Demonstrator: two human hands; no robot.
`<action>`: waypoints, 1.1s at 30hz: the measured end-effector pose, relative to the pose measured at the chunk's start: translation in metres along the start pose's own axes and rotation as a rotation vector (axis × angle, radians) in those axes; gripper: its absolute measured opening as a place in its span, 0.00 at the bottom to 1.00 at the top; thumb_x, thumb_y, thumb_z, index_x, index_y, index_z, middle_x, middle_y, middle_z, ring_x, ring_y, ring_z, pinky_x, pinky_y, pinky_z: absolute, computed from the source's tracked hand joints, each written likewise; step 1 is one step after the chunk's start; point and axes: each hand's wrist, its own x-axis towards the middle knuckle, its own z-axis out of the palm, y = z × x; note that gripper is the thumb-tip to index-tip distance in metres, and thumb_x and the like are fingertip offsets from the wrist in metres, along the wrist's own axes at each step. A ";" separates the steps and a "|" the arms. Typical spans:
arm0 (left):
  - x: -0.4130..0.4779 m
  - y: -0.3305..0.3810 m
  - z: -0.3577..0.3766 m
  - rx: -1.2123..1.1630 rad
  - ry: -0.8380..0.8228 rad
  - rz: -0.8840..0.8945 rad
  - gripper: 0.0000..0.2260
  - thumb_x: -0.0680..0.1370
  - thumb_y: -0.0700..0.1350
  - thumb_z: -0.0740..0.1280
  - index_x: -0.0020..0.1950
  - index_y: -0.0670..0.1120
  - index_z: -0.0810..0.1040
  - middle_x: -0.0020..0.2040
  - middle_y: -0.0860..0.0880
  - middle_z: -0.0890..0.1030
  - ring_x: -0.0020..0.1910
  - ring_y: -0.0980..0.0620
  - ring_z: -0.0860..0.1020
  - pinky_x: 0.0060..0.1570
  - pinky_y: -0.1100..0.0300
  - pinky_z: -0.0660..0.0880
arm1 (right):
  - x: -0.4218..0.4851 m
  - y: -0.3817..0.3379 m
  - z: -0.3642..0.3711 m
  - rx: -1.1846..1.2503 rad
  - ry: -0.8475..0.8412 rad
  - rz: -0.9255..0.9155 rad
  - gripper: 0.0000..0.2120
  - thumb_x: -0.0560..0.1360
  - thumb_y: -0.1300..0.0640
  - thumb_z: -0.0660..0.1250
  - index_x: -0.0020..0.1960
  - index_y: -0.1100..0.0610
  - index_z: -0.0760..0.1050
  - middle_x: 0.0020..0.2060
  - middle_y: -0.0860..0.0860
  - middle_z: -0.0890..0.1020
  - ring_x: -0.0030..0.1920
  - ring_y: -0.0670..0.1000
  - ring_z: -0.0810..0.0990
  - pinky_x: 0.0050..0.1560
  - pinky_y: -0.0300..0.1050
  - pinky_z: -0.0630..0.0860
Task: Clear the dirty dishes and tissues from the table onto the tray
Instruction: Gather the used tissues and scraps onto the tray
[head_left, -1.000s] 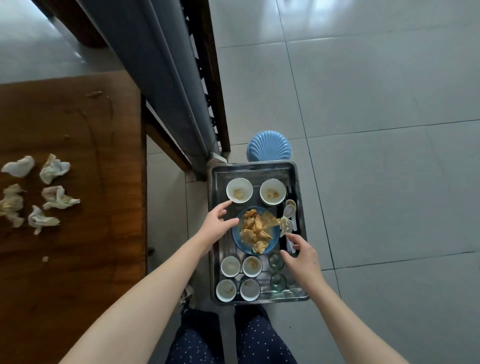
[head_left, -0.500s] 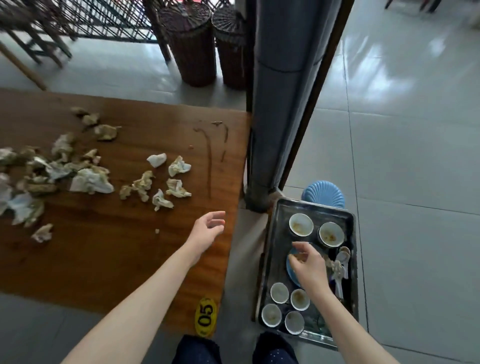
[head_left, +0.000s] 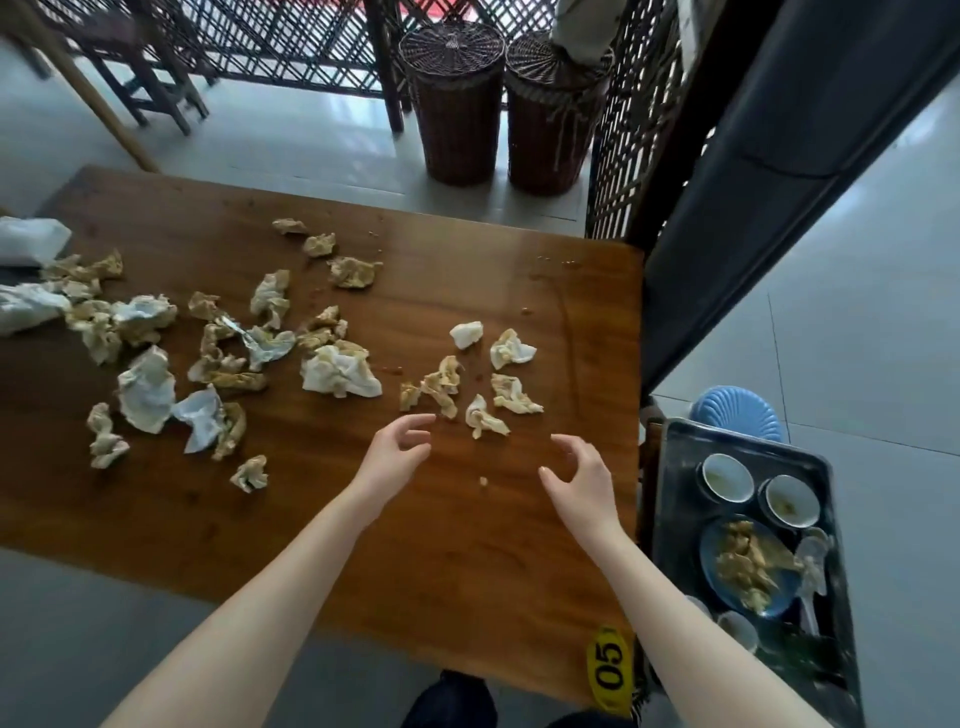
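A yellow tag (head_left: 609, 666) (on the table's (head_left: 467, 545) edge) reads "05".

Along its near and right edges the surface (head_left: 467, 571) is bare wood. Crumpled tissues (head_left: 340, 371) crowd the left half, and a smaller cluster (head_left: 511, 395) sits mid-right. A dark pillar (head_left: 727, 234) blocks the far right corner. The dish-filled tray (head_left: 675, 457) lies just past the right edge.

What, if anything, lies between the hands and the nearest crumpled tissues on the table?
Nothing visible. The left hand and right hand are open over the table, and the nearest tissue lies just beyond them with only wood between. A small crumb lies between the hands, off that path.
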 end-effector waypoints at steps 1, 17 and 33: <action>0.003 -0.003 -0.011 -0.002 0.004 0.003 0.17 0.78 0.40 0.64 0.64 0.57 0.75 0.56 0.52 0.79 0.52 0.55 0.78 0.40 0.67 0.74 | 0.005 -0.008 0.009 -0.006 -0.006 -0.007 0.20 0.73 0.59 0.70 0.64 0.53 0.72 0.60 0.50 0.75 0.63 0.48 0.72 0.61 0.39 0.67; 0.047 -0.023 -0.082 -0.023 -0.018 -0.001 0.15 0.79 0.43 0.65 0.65 0.55 0.74 0.57 0.53 0.78 0.58 0.55 0.76 0.54 0.59 0.74 | 0.105 -0.047 0.103 -0.492 -0.098 0.152 0.43 0.67 0.40 0.72 0.74 0.48 0.55 0.76 0.53 0.54 0.76 0.55 0.52 0.72 0.59 0.52; 0.131 0.019 -0.040 1.177 -0.276 0.686 0.46 0.70 0.27 0.66 0.77 0.57 0.48 0.78 0.47 0.48 0.75 0.42 0.55 0.69 0.49 0.64 | 0.062 -0.015 0.072 -0.372 0.128 -0.028 0.09 0.76 0.63 0.66 0.55 0.57 0.79 0.52 0.50 0.80 0.52 0.47 0.76 0.49 0.38 0.76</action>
